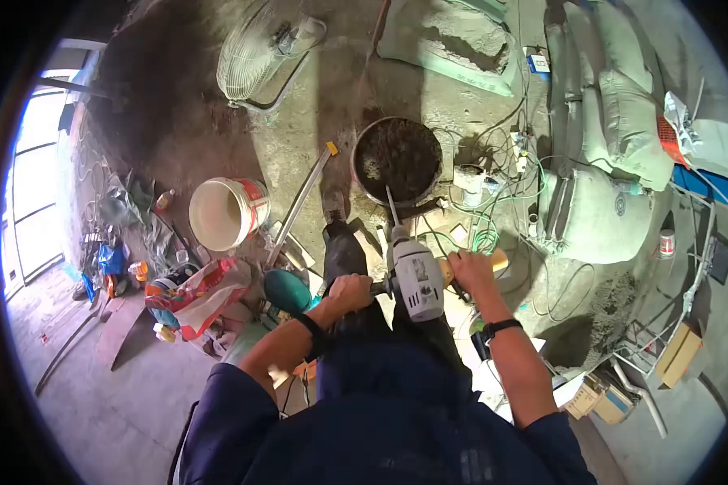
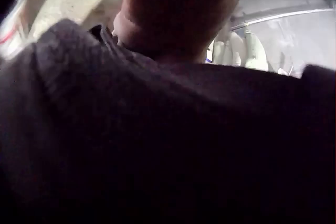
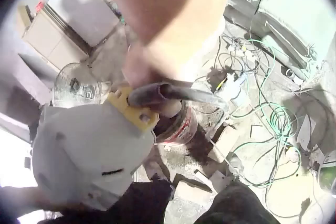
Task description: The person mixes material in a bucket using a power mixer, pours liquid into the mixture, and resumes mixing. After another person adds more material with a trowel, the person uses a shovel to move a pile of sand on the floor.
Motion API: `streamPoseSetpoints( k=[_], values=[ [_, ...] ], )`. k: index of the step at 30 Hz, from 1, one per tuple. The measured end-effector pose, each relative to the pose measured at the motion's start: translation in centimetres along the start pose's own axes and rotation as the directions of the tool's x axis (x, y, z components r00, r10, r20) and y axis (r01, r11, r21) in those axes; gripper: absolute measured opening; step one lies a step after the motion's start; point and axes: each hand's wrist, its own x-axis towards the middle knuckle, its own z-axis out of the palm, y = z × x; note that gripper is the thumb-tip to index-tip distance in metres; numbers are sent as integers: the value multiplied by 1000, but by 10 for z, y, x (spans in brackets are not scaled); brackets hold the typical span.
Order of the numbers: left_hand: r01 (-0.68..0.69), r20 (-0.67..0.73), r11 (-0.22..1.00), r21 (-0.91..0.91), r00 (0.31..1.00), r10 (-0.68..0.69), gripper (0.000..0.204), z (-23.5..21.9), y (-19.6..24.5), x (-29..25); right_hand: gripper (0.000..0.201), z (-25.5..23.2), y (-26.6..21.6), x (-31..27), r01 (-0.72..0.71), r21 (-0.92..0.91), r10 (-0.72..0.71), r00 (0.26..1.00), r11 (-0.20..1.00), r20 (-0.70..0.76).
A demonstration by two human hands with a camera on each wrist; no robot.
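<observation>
A white electric drill mixer [image 1: 418,279] hangs in front of the person's body, its metal rod [image 1: 391,204] reaching down into a round bucket [image 3: 182,130] of dark, wet-looking mix [image 1: 400,158]. My left hand [image 1: 349,293] grips the black side handle at the drill's left. On the other side, my right hand [image 1: 472,271] holds the yellow rear handle [image 3: 132,111], where a thick black cord [image 3: 194,95] leaves the drill. Dark clothing [image 2: 168,145] fills most of the left wrist view and hides the left hand's work there.
At the left stand a white bucket [image 1: 215,218] and a long metal bar [image 1: 303,198]. A floor fan [image 1: 255,61] and an opened powder sack [image 1: 453,61] lie beyond. Green cable coils [image 3: 278,140] spread across the floor at right, near stacked sacks [image 1: 603,214].
</observation>
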Motion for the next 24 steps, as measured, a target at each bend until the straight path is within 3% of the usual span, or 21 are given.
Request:
streamPoseSetpoints(
  k=[2, 3, 7, 8, 10, 13, 15, 17, 18, 24],
  values=[
    [-48, 9, 999, 12, 999, 48, 22, 5, -6, -10, 11, 12, -15, -15, -36, -23, 34, 996, 999, -87],
    [-25, -38, 999, 43, 999, 27, 22, 24, -7, 29, 9, 55, 6, 1, -12, -52, 2, 981, 999, -192],
    [-2, -2, 997, 80, 1000, 2, 17, 80, 1, 25, 6, 107, 4, -39, -17, -35, 6, 960, 999, -279],
    [-7, -61, 996, 90, 998, 13, 17, 91, -1, 29, 6, 118, 4, -43, -33, -44, 18, 953, 999, -304],
    [-20, -142, 995, 97, 989, 33, 15, 110, 0, 33, 7, 125, 12, -47, -42, -38, 29, 958, 998, -285],
    [-2, -142, 997, 79, 990, 14, 15, 129, 16, 35, 9, 121, 24, -57, -59, -38, 46, 962, 998, -268],
    [-7, -153, 998, 55, 988, 15, 15, 141, 19, 27, 7, 120, 23, -64, -33, -79, 3, 936, 996, -351],
    [19, -224, 997, 74, 974, -2, 15, 151, 14, 23, 8, 123, 12, -74, -45, -43, 29, 950, 998, -311],
    [-29, -257, 995, 94, 965, 52, 13, 152, 12, 17, 8, 128, 6, -78, -55, -32, 43, 949, 998, -311],
    [-44, -286, 992, 115, 955, 75, 9, 180, -14, 1, 14, 151, -36, -105, -122, -3, 117, 963, 993, -243]
  ],
)
